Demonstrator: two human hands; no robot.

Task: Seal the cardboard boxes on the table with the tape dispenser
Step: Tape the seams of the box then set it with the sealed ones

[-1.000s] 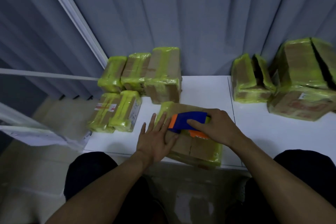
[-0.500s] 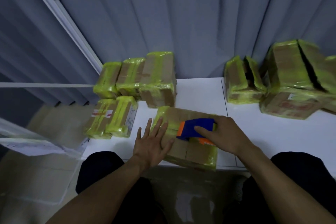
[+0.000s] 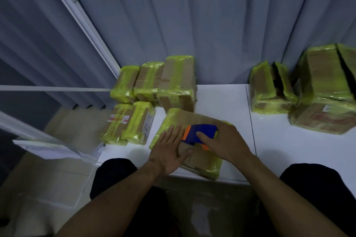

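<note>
Mid-task. Pressing L hand (image 3: 169,152) flat, fingers straight, on box (image 3: 192,119) at table (image 3: 221,102) front edge. Gripping tape dispenser (image 3: 200,133) w/ R hand (image 3: 225,142), atop same box. Five taped boxes (image 3: 154,82) back-left prob. done; right boxes (image 3: 265,82) showing open gaps, prob. left to seal.

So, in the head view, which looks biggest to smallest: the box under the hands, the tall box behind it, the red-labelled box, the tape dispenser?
1. Box under the hands, though it is nearest the camera.
2. Tall box behind it.
3. Red-labelled box.
4. Tape dispenser, partly hidden by the right hand.
</note>
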